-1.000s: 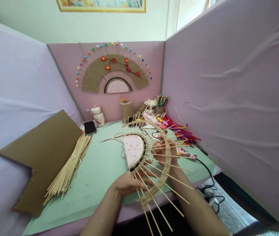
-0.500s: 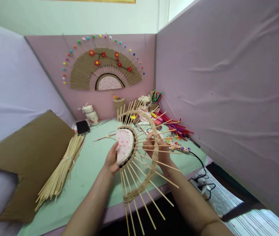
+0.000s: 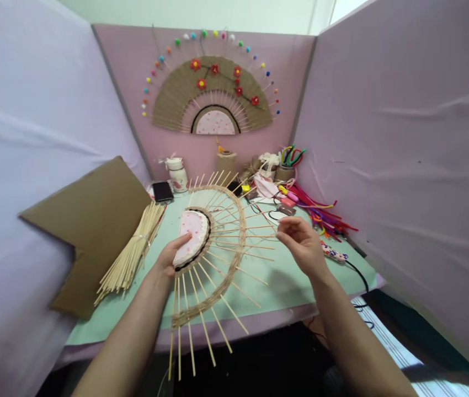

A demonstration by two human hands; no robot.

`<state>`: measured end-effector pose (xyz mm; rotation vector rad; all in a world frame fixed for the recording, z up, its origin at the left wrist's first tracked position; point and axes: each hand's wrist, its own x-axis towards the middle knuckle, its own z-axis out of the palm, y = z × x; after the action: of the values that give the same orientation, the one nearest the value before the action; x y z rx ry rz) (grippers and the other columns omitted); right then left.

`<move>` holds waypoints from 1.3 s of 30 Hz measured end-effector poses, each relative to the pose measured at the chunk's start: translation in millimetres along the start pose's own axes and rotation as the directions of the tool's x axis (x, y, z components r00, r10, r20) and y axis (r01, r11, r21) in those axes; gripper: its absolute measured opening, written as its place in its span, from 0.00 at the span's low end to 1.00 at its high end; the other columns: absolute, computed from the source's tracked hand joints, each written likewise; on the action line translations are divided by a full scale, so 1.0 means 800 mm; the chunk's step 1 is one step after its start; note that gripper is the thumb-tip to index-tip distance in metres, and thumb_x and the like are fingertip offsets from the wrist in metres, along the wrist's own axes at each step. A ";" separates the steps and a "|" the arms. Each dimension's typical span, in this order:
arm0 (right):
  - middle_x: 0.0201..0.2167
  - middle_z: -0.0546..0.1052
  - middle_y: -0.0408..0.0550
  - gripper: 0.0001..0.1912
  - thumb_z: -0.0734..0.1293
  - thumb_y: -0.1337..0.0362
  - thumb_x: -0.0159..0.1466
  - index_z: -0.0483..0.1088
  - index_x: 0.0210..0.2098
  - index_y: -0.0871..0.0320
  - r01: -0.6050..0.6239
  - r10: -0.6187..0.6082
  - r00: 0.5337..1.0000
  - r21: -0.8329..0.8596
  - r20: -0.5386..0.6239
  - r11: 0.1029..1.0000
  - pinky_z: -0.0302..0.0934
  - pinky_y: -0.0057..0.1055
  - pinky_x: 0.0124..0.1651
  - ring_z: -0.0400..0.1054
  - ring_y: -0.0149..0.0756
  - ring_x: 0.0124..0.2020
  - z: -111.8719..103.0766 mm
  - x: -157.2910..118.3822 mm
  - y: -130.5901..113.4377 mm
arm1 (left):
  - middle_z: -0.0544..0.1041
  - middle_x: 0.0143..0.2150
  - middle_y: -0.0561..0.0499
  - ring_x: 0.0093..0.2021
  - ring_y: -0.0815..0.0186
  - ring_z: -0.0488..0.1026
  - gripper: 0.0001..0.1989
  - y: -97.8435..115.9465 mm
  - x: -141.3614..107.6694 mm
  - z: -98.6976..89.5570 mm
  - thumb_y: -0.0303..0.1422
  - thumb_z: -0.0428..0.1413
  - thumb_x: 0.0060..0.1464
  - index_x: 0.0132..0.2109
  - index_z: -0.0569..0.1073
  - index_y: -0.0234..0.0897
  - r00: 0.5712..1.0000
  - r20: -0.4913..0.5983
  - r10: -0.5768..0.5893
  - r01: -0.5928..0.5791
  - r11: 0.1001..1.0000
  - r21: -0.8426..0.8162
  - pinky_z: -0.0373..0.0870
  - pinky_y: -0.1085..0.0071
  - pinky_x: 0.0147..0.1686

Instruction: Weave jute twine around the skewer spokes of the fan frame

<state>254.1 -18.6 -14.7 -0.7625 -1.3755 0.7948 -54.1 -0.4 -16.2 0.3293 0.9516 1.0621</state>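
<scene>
My left hand [image 3: 173, 252] grips a half-round fan frame by its pale pink, dotted base [image 3: 193, 234], thumb on the front. Thin wooden sticks [image 3: 207, 339] spread from the base, and a band of woven jute twine [image 3: 239, 242] runs across them in an arc. The base has a black braided edge. To the right of the band, beside the stick tips, my right hand [image 3: 303, 245] is raised with thumb and fingertips pinched together. It seems to hold a thin strand of twine, which is hard to see against the sticks.
A finished fan [image 3: 213, 91] with red flowers hangs on the back panel. Left lie cardboard [image 3: 94, 220], a stick bundle [image 3: 133, 248] and a phone [image 3: 163, 192]; a white bottle [image 3: 176, 175] stands behind. Right are pipe cleaners [image 3: 321, 212], scissors [image 3: 292, 156] and a corded, patterned tool [image 3: 334, 253].
My right hand has moved from behind the sticks outward to the right, beyond their tips. My left hand still holds the fan base, its thumb now farther over the front. The view has shifted.
</scene>
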 end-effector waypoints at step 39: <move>0.28 0.73 0.46 0.04 0.69 0.69 0.59 0.71 0.34 0.54 0.426 -0.518 0.855 -0.575 0.004 0.698 0.62 0.34 0.30 0.66 0.35 0.29 -0.006 -0.017 0.003 | 0.82 0.31 0.37 0.28 0.57 0.80 0.20 -0.010 0.014 -0.012 0.24 0.50 0.59 0.57 0.67 0.19 1.000 0.012 -0.012 0.012 0.999 0.033 0.79 0.68 0.32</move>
<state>258.2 -29.2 -24.1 -0.8364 -1.5829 -0.1055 -55.6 3.8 -32.4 0.3564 0.9599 1.0337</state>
